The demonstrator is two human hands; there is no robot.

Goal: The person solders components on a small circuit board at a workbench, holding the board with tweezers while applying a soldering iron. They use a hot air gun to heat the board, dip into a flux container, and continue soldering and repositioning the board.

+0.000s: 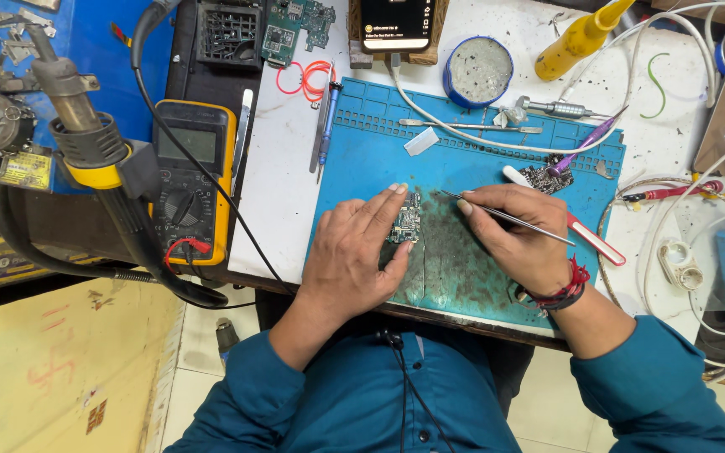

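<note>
A small green circuit board (404,220) lies on a blue work mat (463,159) near the table's front edge. My left hand (354,256) rests flat on the mat and pins the board between its forefinger and thumb. My right hand (518,235) grips thin metal tweezers (505,216). Their tip points left, ending just right of the board. A red thread band circles my right wrist.
A yellow multimeter (190,180) and a hot-air gun (86,143) stand at the left. At the back are a phone (396,23), a round blue tin (477,71) and a yellow bottle (576,40). A second board (545,176), a white-and-red tool (581,231), a purple tool and white cables lie at the right.
</note>
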